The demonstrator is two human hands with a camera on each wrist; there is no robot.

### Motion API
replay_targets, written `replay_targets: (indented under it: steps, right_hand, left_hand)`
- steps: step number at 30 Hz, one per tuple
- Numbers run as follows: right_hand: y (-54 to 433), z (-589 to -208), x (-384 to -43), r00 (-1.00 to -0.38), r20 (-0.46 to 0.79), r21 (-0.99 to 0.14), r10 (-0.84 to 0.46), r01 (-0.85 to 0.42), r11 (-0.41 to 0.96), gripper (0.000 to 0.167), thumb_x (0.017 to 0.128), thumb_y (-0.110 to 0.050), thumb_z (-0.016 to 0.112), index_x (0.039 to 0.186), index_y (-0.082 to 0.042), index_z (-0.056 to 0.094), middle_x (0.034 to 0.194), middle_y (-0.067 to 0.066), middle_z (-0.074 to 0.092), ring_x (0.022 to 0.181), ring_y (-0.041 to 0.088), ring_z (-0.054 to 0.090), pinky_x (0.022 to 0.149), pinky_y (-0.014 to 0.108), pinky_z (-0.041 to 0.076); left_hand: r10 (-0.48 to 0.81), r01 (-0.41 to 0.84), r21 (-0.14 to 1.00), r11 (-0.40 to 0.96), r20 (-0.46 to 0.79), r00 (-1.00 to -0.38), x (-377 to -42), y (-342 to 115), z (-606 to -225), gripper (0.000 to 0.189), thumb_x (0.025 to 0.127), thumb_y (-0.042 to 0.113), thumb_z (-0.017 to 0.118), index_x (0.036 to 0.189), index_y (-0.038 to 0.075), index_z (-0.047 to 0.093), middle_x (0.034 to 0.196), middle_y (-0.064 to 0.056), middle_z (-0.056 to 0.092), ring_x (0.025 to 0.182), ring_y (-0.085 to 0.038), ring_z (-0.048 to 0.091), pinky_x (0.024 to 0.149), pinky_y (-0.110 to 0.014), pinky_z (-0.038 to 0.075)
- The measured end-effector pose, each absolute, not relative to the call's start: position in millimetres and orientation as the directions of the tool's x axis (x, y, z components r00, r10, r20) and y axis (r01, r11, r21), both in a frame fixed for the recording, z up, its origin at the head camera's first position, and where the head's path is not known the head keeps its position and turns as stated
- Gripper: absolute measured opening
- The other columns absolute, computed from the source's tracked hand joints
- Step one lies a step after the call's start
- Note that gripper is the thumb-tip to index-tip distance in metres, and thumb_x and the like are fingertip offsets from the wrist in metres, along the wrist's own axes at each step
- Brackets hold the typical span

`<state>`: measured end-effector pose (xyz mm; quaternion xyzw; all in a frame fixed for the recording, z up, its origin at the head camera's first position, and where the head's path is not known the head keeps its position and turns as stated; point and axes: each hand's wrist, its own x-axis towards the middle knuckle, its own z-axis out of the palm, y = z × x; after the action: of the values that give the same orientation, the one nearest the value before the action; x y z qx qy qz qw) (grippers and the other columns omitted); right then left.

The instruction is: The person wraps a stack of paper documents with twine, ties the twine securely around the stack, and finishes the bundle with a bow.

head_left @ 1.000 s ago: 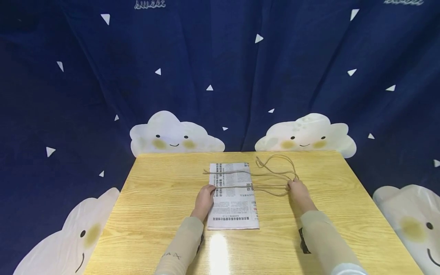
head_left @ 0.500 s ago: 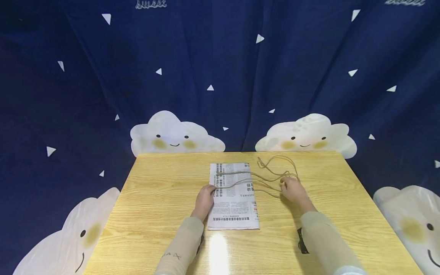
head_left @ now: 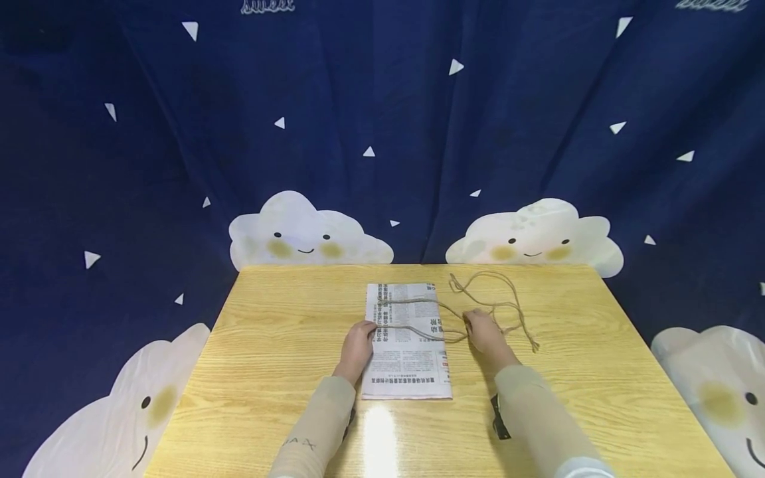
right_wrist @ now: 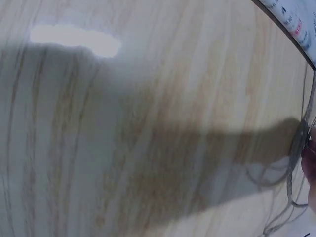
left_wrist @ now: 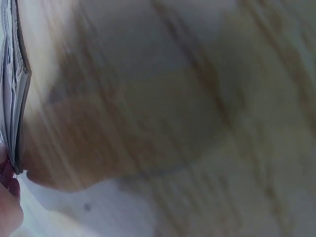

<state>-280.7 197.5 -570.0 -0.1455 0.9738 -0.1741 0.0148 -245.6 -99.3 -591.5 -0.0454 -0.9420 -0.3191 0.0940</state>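
Note:
A folded stack of newspaper (head_left: 409,372) lies flat on the table, its layered edge (left_wrist: 19,84) showing in the left wrist view. Thin brown twine (head_left: 414,301) crosses its upper half in two strands and runs off to the right. At the stack's left edge, my left hand (head_left: 356,346) pinches the lower strand against the paper; its fingertips are partly hidden. Just right of the stack, my right hand (head_left: 487,335) grips gathered twine. In the right wrist view, several strands (right_wrist: 295,148) bunch at the fingers of that hand (right_wrist: 311,165), near the newspaper's corner (right_wrist: 301,24).
A loose loop of twine (head_left: 514,292) spreads behind the right hand, one end (head_left: 534,346) trailing to its right. The wooden table (head_left: 269,318) backs onto a dark blue curtain (head_left: 382,99) with cloud shapes. Light glares off the table's near side.
My right hand has moved left towards the newspaper, gathering twine; the strands over the paper have slackened and a twine end now trails to the right. The left hand stays put.

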Motion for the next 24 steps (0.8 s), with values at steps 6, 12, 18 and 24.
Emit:
replay_targets:
  steps: [6, 12, 18, 24]
  right_hand:
    - [202, -574, -281, -0.99, -0.047, -0.292, -0.134, -0.115, 0.95, 0.008, 0.09, -0.005, 0.053, 0.087, 0.003, 0.053, 0.08, 0.014, 0.053, 0.075, 0.03, 0.056, 0.067, 0.04, 0.051]
    - [211, -570, -278, -0.984, -0.154, -0.309, 0.093, 0.138, 0.941, 0.02, 0.091, -0.004, 0.042, 0.093, 0.015, 0.05, 0.08, 0.025, 0.059, 0.074, 0.037, 0.06, 0.068, 0.044, 0.052]
    - [217, -565, -272, -0.958, -0.155, -0.327, 0.243, 0.282, 0.902, 0.025, 0.088, -0.006, 0.041, 0.087, 0.014, 0.056, 0.082, 0.027, 0.061, 0.077, 0.038, 0.061, 0.072, 0.049, 0.05]
    - [218, -560, -267, -0.924, -0.179, -0.37, 0.339, 0.383, 0.847, 0.023, 0.082, -0.001, 0.044, 0.089, 0.017, 0.057, 0.093, 0.032, 0.057, 0.088, 0.042, 0.057, 0.074, 0.046, 0.051]
  left_hand:
    - [0.025, 0.146, 0.593, 0.792, 0.207, -0.978, -246, -100, -591, 0.02, 0.087, 0.001, 0.057, 0.105, -0.001, 0.066, 0.106, -0.013, 0.063, 0.104, -0.028, 0.058, 0.092, -0.038, 0.046]
    - [0.014, 0.124, 0.598, 0.792, 0.186, -0.982, -246, -101, -590, 0.02, 0.088, 0.002, 0.056, 0.105, 0.0, 0.065, 0.107, -0.012, 0.063, 0.104, -0.028, 0.058, 0.092, -0.037, 0.045]
    - [0.002, 0.103, 0.61, 0.786, 0.164, -0.986, -245, -99, -588, 0.021, 0.087, 0.002, 0.056, 0.106, -0.001, 0.065, 0.108, -0.013, 0.062, 0.105, -0.028, 0.057, 0.093, -0.038, 0.045]
    - [0.01, 0.113, 0.6, 0.792, 0.172, -0.985, -245, -99, -590, 0.021, 0.088, 0.003, 0.056, 0.106, 0.0, 0.065, 0.109, -0.013, 0.062, 0.106, -0.028, 0.057, 0.093, -0.038, 0.045]
